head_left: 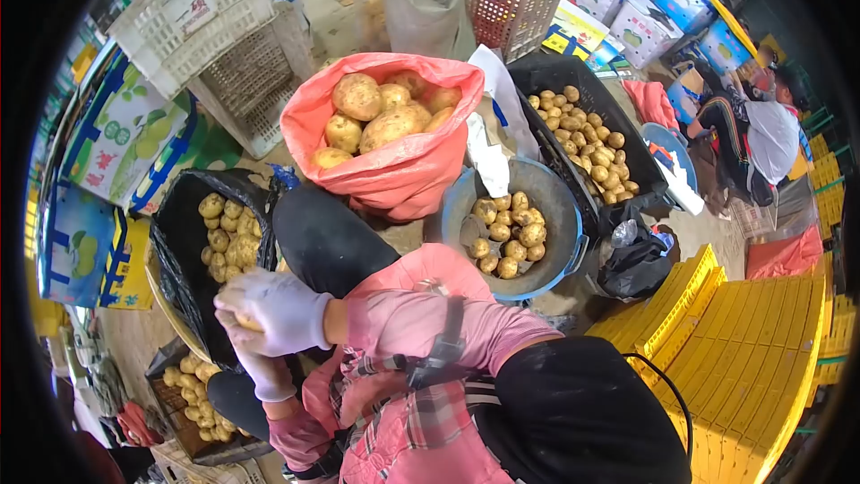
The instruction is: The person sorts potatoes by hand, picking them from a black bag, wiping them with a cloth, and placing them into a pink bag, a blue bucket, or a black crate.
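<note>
My right hand (285, 305), in a white glove, is curled over a potato (250, 322) that shows only in part. My left hand (263, 369), also gloved, is closed just below, against the same potato. Both hands are over the near edge of a container lined with a black plastic bag (176, 226). Inside the bag lie several potatoes (231, 237). Ahead of my knees stands an open red sack (403, 184) filled with larger potatoes (392, 124). Right of it, a blue tub (563, 255) holds smaller potatoes (515, 231).
A black crate (528, 81) of potatoes stands beyond the tub. Another crate of potatoes (194, 399) sits at lower left. White crates (193, 13) are stacked behind, yellow crates (717, 350) at right. A co-worker (743, 125) crouches at far right.
</note>
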### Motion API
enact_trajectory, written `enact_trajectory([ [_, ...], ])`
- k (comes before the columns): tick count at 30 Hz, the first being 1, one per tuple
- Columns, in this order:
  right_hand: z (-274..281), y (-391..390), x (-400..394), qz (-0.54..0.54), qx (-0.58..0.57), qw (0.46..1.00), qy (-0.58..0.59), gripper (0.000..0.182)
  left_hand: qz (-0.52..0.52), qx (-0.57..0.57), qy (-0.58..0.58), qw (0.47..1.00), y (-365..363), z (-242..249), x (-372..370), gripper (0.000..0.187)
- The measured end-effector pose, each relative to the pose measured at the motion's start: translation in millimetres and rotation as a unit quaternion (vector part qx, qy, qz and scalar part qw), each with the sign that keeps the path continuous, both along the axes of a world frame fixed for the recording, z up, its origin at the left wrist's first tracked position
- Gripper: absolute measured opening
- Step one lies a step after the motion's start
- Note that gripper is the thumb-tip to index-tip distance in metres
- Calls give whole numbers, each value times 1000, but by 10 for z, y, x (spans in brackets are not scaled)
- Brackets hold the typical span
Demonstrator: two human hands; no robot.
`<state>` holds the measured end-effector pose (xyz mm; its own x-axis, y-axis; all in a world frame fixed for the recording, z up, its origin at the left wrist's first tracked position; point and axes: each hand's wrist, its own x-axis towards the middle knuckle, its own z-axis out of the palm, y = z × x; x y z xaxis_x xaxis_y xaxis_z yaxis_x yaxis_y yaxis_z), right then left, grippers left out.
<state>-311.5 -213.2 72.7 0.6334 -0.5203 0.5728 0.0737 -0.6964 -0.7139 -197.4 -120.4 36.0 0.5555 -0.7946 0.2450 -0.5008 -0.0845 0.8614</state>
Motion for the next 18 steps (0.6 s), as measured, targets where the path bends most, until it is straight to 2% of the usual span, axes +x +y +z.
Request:
enact_trajectory([
  [2,-92,-117,-219,29,259,963,-69,30,-28,-1,27,999,-41,-51,-46,33],
  [3,-156,-184,-343,47,384,917,-102,29,-45,-4,55,997,-33,-97,-35,31],
  [4,-250,-271,-504,31,471,858,-202,28,-23,-27,68,997,-78,-21,-95,31],
  [5,-440,-489,-860,78,438,866,-228,31,4,-47,80,996,-100,77,-155,30],
  [6,-196,-508,-1270,85,621,736,-255,31,15,-41,135,990,-68,229,-176,32],
  [7,-196,-577,-1544,113,624,708,-310,35,15,-35,162,986,10,181,-19,36],
  [8,-149,-535,-1793,-3,583,756,-297,45,50,-27,223,973,71,163,108,39],
  [9,-131,-611,-2084,13,654,684,-323,45,72,-21,288,955,56,130,180,43],
  [10,-171,-633,-2269,0,668,664,-337,47,83,1,290,954,50,92,237,46],
  [11,-241,-636,-2403,48,657,655,-370,49,70,-9,306,949,50,40,290,45],
  [13,-297,-614,-2499,67,657,641,-390,52,87,-12,345,934,53,-22,248,45],
  [15,-242,-602,-2431,86,652,650,-381,54,10,28,273,962,23,126,78,26],
  [16,-201,-591,-2350,101,651,653,-374,55,-62,40,85,994,-13,260,-107,28],
  [17,-163,-565,-2240,69,638,688,-340,56,-130,14,225,965,-68,367,-261,30],
  [18,-110,-536,-2121,39,619,723,-305,57,-179,-5,379,908,-122,473,-416,36],
])
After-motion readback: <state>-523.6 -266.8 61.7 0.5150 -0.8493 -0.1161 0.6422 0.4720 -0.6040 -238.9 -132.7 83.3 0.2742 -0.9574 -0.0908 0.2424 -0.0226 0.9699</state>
